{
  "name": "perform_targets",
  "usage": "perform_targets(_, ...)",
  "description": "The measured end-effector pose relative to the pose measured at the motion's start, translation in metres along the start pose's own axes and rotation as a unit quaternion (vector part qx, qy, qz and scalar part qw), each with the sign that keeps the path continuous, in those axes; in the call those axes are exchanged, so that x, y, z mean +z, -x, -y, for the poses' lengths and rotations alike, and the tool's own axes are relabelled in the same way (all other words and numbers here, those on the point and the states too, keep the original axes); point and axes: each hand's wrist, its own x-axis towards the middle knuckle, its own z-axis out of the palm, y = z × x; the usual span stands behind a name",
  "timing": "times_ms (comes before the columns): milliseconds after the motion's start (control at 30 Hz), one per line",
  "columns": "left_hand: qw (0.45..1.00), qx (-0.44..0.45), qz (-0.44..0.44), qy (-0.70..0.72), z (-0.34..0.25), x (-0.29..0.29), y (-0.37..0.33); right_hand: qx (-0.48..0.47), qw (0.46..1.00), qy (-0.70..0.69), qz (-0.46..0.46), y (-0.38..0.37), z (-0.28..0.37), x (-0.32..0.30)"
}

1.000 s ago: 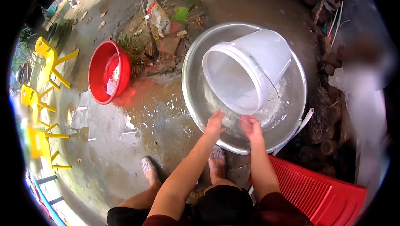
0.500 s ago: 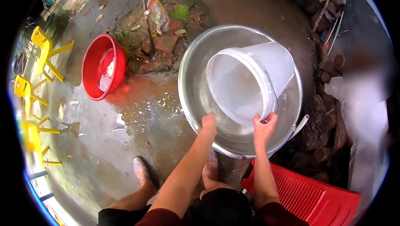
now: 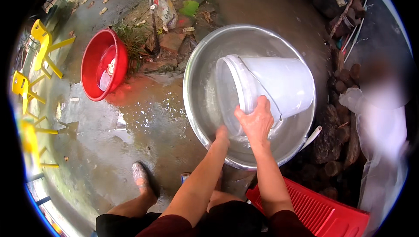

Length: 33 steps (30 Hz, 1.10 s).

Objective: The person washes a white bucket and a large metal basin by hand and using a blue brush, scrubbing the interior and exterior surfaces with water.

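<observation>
A white plastic bucket (image 3: 283, 80) with a thin wire handle lies on its side inside a wide metal basin (image 3: 198, 62). The bucket's mouth faces left, and a little water shows in the basin. My right hand (image 3: 256, 119) grips the bucket near its rim, thumb at the rim edge and fingers over the outer wall. Just left of it, my left hand (image 3: 221, 134) reaches over the basin's near side to the lower edge of the bucket's mouth. Its fingers are mostly hidden, so I cannot see whether it holds anything.
A red tub (image 3: 89, 73) with something pale inside stands on the wet floor to the left. Yellow chairs (image 3: 41, 40) line the left edge. A red slatted plastic piece (image 3: 314, 211) lies near right, and stacked logs (image 3: 331, 132) stand beyond the basin.
The bucket has turned, so its mouth now faces left instead of toward me at lower left. My right hand has shifted from the rim's lower edge up onto the outer side.
</observation>
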Motion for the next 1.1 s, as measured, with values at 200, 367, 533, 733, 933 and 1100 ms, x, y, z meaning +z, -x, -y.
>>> perform_targets(200, 0.98, -0.008, 0.132, 0.145, -0.006, -0.006, 0.025, 0.029, 0.994, -0.1, -0.024, 0.002, -0.006, -0.027)
perform_targets(367, 0.965, 0.045, 0.209, 0.15, -0.021, -0.012, 0.084, 0.084, 0.979, -0.183, -0.039, -0.027, -0.004, -0.076)
perform_targets(533, 0.962, 0.203, 0.183, -0.023, -0.077, 0.022, 0.179, 0.164, 0.894, -0.403, -0.108, -0.039, -0.048, -0.111)
perform_targets(733, 0.859, 0.372, 0.058, -0.346, -0.101, 0.085, 0.254, 0.311, 0.694, -0.635, -0.138, 0.013, -0.135, -0.102)
perform_targets(933, 0.681, 0.501, -0.047, -0.532, -0.088, 0.101, 0.294, 0.408, 0.808, -0.425, -0.019, 0.057, -0.153, -0.111)
perform_targets(1100, 0.58, 0.544, -0.053, -0.604, -0.072, 0.111, 0.321, 0.304, 0.93, -0.197, -0.07, 0.071, -0.19, -0.073)
